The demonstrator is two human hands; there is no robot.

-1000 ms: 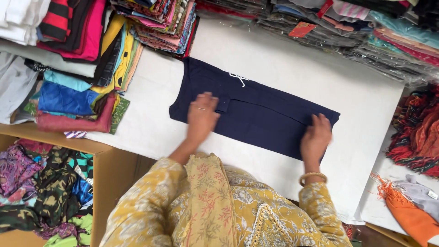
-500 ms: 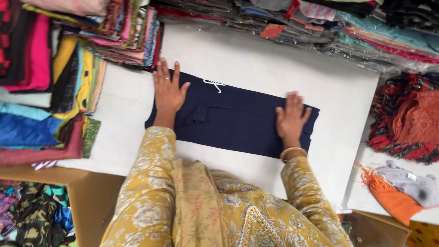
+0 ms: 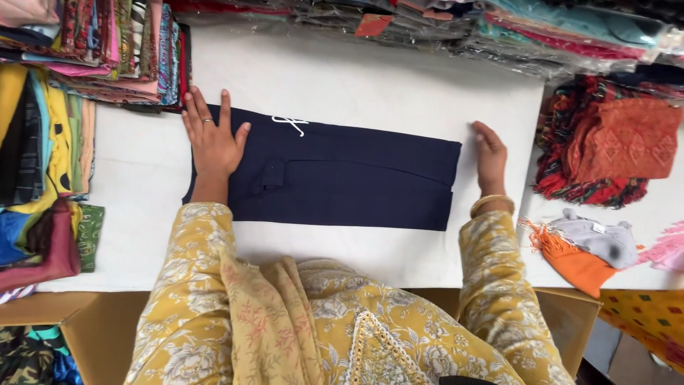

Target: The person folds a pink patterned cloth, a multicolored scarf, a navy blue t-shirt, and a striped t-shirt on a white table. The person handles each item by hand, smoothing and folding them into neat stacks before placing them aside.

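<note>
While both arms reach forward, the white desk carries everything in view, and it is walled in by cloth. Beyond the left hand and out to its left rise stacks of folded fabric in many colours; beyond the right hand runs a row of garments in clear plastic bags. Below the left elbow an open cardboard box holds patterned cloth, only a corner of it in view. To the right of the right hand lies a red and orange patterned bundle, and nearer the wrist an orange and grey piece.

Between the two hands lies the navy garment, folded into a long flat band, its white drawstring just right of the left fingertips. That hand lies open and flat, fingers spread, pressing the garment's left end. At the other end, the right hand rests with fingers together, just off the garment's right edge on bare desk, gripping nothing.
</note>
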